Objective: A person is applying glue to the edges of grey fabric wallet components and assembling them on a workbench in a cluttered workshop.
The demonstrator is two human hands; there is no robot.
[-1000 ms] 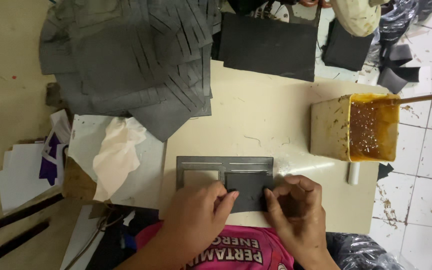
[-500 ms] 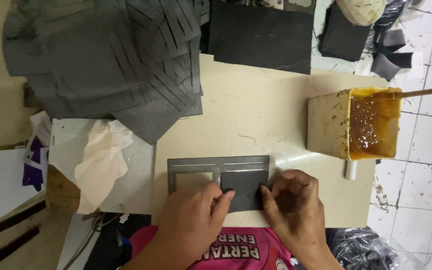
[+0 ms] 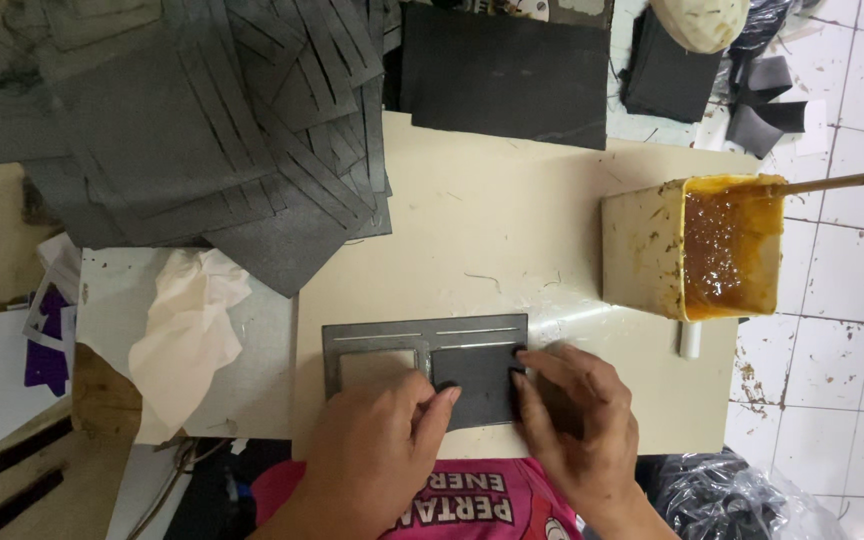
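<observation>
A flat grey panel [image 3: 392, 336] with thin slits and a rectangular cut-out lies on the cream table [image 3: 512, 230], near its front edge. A smaller dark grey rectangular piece [image 3: 480, 385] sits on the panel's right half. My left hand [image 3: 377, 450] presses fingertips on that piece's left edge. My right hand [image 3: 577, 420] holds its right edge with curled fingers. Both hands pin the small piece flat on the panel.
A cream tub of orange-brown glue [image 3: 727, 245] with a stick [image 3: 842, 182] in it stands at the table's right edge. A heap of slit grey sheets [image 3: 192, 130] covers the back left. Black sheets [image 3: 507, 75] lie at the back. A crumpled cloth [image 3: 187, 335] rests left.
The view has shifted slightly. My hands stay on the small dark piece, fingers adjusting a little along its edges. Nothing else has moved.
</observation>
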